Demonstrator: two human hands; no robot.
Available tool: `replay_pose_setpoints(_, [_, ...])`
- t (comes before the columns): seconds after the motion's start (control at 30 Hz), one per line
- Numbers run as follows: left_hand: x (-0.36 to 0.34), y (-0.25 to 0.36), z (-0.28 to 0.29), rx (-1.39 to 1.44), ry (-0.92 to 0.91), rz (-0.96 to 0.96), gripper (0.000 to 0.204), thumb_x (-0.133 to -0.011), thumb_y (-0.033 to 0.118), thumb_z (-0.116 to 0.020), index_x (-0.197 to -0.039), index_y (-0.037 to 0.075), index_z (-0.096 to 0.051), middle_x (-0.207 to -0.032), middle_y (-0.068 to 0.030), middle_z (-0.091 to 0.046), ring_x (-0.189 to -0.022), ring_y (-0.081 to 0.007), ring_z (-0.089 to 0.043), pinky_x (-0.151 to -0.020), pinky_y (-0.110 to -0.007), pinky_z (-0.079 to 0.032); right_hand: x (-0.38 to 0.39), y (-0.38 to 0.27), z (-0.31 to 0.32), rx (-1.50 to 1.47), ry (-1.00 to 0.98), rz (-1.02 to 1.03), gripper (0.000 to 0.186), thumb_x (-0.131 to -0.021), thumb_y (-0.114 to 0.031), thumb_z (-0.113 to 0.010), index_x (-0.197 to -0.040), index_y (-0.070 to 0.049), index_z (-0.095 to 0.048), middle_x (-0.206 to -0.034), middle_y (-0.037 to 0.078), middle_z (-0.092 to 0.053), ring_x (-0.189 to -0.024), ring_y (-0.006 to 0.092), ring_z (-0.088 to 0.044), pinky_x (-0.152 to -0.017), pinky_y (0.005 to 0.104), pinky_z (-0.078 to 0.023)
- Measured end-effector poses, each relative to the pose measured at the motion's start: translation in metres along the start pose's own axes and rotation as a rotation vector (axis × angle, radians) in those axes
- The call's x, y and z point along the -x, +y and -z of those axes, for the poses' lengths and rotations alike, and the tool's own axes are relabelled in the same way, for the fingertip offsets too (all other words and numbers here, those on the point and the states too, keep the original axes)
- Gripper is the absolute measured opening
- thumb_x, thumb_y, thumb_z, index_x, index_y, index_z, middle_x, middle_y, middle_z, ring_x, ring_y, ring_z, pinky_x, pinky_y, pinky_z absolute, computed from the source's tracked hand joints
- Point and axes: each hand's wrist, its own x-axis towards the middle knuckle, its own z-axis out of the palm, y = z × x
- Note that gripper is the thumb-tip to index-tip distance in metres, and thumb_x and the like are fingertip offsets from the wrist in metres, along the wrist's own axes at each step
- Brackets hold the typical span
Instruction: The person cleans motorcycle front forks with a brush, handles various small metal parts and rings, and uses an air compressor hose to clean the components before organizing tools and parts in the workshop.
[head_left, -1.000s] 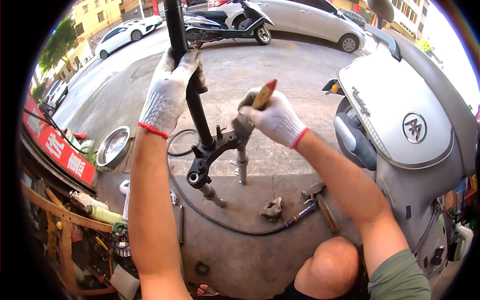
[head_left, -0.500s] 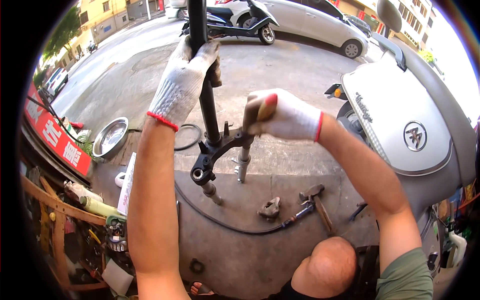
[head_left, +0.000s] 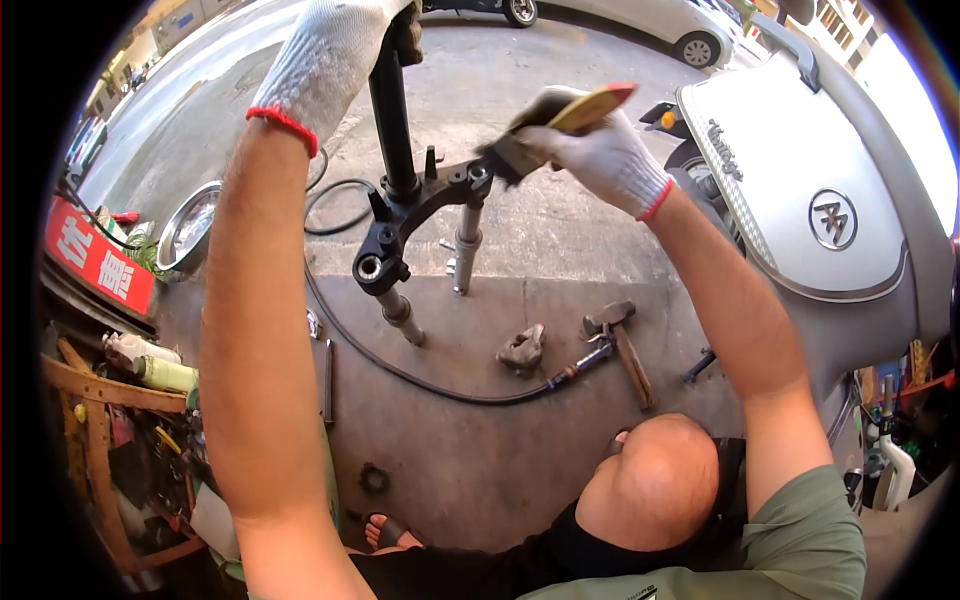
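Note:
A black scooter front fork (head_left: 425,212) stands upright before me, its two silver legs pointing down. My left hand (head_left: 335,55), in a white knit glove with red cuff, is closed around the fork's black steering tube near the top edge; part of the hand is cut off. In my gloved right hand (head_left: 605,155) is a paint brush (head_left: 508,160) with a yellow and red handle. Its dark bristles are at the right end of the fork's clamp, by the bolt hole; I cannot tell whether they touch.
A hammer (head_left: 628,355), a grimy rag-like lump (head_left: 522,348) and a black hose (head_left: 430,391) lie on the ground. A silver-grey scooter (head_left: 790,210) stands close on the right. Left are a metal basin (head_left: 190,228) and a cluttered wooden rack (head_left: 100,385).
The view has tipped downward, so the fork's tube top is now cut off. My right hand has turned, bringing the brush's handle and bristles into plain sight.

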Motion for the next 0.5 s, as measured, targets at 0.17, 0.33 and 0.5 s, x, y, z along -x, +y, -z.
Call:
replay_pose_setpoints(0.17, [-0.004, -0.007, 0.009, 0.021, 0.055, -0.052, 0.013, -0.100, 0.024, -0.060, -0.099, 0.011, -0.055, -0.073, 0.0016, -0.053, -0.060, -0.0114, -0.054, -0.055, -0.029, -0.049, 0.075, 0.084, -0.001, -0.187, 0.134, -0.483, 0.017, -0.084, -0.015, -0.069, -0.093, -0.001, -0.066, -0.084, 0.005, -0.066, -0.079, 0.0133, -0.062, -0.068, 0.0306, -0.053])
replay_pose_setpoints(0.33, [-0.004, -0.007, 0.001, 0.004, 0.105, -0.119, 0.015, -0.099, 0.025, -0.060, -0.097, 0.011, -0.055, -0.070, 0.0013, -0.054, -0.055, -0.0108, -0.053, -0.052, -0.028, -0.048, 0.200, 0.152, -0.074, -0.408, -0.169, -0.762, 0.031, -0.087, -0.024, -0.071, -0.104, 0.001, -0.066, -0.095, 0.010, -0.069, -0.085, 0.0145, -0.065, -0.071, 0.0313, -0.056])
replay_pose_setpoints(0.5, [-0.014, -0.040, 0.014, -0.145, 0.152, -0.218, 0.030, -0.099, 0.028, -0.065, -0.110, 0.000, -0.064, -0.084, -0.0020, -0.063, -0.067, -0.0092, -0.056, -0.067, -0.027, -0.049, 0.271, 0.166, -0.130, -0.427, -0.464, -0.811, 0.044, -0.092, -0.029, -0.068, -0.125, -0.001, -0.061, -0.103, 0.008, -0.068, -0.087, 0.0142, -0.063, -0.074, 0.0326, -0.055])
